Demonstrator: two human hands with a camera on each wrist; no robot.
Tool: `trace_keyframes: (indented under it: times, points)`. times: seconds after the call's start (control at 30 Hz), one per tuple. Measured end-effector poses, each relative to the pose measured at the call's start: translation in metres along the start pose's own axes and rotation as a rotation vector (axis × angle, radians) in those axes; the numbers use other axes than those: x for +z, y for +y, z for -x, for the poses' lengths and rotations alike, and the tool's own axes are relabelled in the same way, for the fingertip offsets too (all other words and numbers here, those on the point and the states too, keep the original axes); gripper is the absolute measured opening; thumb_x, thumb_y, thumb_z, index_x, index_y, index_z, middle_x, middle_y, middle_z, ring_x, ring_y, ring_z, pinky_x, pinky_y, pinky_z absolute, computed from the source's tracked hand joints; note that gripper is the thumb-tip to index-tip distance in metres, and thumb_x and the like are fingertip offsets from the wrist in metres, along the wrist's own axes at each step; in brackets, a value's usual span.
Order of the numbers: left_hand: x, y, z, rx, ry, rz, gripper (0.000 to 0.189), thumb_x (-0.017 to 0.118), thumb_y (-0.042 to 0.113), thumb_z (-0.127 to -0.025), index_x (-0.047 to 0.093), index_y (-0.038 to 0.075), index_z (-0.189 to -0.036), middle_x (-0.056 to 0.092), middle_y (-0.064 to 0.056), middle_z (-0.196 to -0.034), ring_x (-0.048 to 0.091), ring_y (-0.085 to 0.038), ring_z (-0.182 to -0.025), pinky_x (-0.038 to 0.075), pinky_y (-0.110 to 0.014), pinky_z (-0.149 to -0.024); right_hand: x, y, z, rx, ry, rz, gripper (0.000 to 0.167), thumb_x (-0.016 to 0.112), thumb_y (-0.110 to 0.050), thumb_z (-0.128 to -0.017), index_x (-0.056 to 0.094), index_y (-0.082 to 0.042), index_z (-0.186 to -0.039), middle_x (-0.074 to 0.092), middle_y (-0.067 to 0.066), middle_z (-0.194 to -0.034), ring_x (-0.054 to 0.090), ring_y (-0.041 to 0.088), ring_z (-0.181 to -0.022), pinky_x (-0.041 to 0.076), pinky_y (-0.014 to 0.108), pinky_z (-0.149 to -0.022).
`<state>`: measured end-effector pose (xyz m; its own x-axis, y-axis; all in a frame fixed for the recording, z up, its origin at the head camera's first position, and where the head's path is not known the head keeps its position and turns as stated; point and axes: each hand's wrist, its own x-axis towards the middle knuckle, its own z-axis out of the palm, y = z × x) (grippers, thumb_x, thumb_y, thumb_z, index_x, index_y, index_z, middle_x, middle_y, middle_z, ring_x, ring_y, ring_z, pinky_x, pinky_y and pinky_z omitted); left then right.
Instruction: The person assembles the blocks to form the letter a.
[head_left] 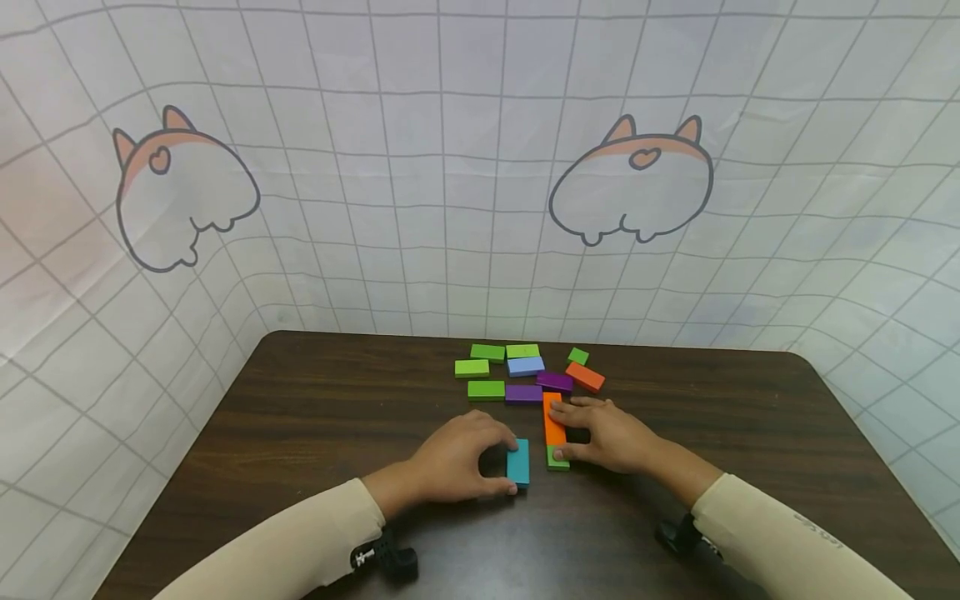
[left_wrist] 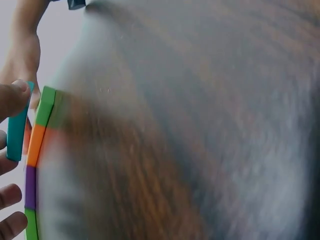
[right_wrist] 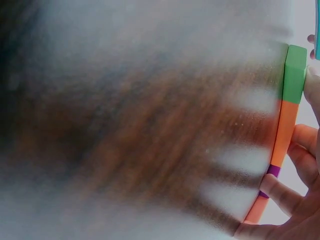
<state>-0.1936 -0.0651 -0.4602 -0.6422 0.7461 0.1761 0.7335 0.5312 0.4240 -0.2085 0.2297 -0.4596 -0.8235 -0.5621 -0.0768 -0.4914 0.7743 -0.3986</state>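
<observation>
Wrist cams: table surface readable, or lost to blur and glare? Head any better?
Left wrist: table smeared and hazy, pale glare at lower right; teal block fairly crisp. Right wrist: same haze, pale streaks; green block clear-edged. Head: sharper, faint sheen on the near table; grid lines on cloth bow, lens or drape unclear.
</observation>
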Motion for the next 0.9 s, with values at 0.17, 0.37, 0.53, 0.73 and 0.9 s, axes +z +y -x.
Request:
trace_keyframes:
  times: [0.17, 0.37, 0.53, 0.73, 0.9]
  points:
    - [0.005, 0.007, -0.001, -0.024, 0.004, 0.001, 0.048, 0.081, 0.049, -0.086, 0.070, 0.021, -0.123, 0.066, 0.011, -0.127, 0.055, -0.013, -0.121, 0.045, -0.038, -0.104, 0.000, 0.000, 0.000, -0.001, 0.001, 0.009, 0.075, 0.069, -0.056, -0.093, 0.054, -0.009, -0.149, 0.048, 0.005, -0.155, 0.039, 0.037, -0.145, 0.024, 0.073, -0.110]
    - [0.011, 0.013, -0.002, -0.019, -0.025, 0.005, 0.048, 0.080, 0.051, -0.087, 0.069, 0.024, -0.124, 0.065, 0.012, -0.128, 0.054, -0.013, -0.122, 0.045, -0.041, -0.105, 0.000, 0.000, 0.000, 0.011, -0.007, 0.004, 0.076, 0.068, -0.057, -0.093, 0.053, -0.010, -0.150, 0.047, 0.005, -0.155, 0.038, 0.037, -0.145, 0.023, 0.073, -0.110]
    - [0.016, 0.016, -0.003, -0.015, -0.055, 0.011, 0.048, 0.078, 0.054, -0.087, 0.069, 0.025, -0.125, 0.064, 0.014, -0.128, 0.054, -0.013, -0.123, 0.044, -0.042, -0.105, 0.001, 0.001, -0.001, 0.012, -0.004, 0.004, 0.076, 0.067, -0.058, -0.093, 0.053, -0.010, -0.150, 0.047, 0.005, -0.155, 0.038, 0.037, -0.146, 0.024, 0.073, -0.110]
    - [0.020, 0.020, -0.005, -0.003, -0.064, 0.009, 0.049, 0.077, 0.056, -0.087, 0.069, 0.026, -0.124, 0.064, 0.016, -0.126, 0.053, -0.012, -0.119, 0.044, -0.039, -0.103, 0.002, 0.003, -0.001, 0.009, -0.003, 0.004, 0.077, 0.067, -0.059, -0.093, 0.052, -0.010, -0.151, 0.047, 0.004, -0.156, 0.037, 0.037, -0.146, 0.024, 0.073, -0.110]
    - [0.023, 0.022, -0.005, 0.009, -0.062, 0.005, 0.048, 0.078, 0.056, -0.087, 0.070, 0.026, -0.123, 0.065, 0.016, -0.126, 0.054, -0.012, -0.118, 0.045, -0.039, -0.102, 0.002, 0.004, -0.001, 0.011, -0.004, 0.002, 0.077, 0.066, -0.060, -0.093, 0.052, -0.011, -0.151, 0.046, 0.004, -0.156, 0.037, 0.037, -0.146, 0.024, 0.073, -0.110]
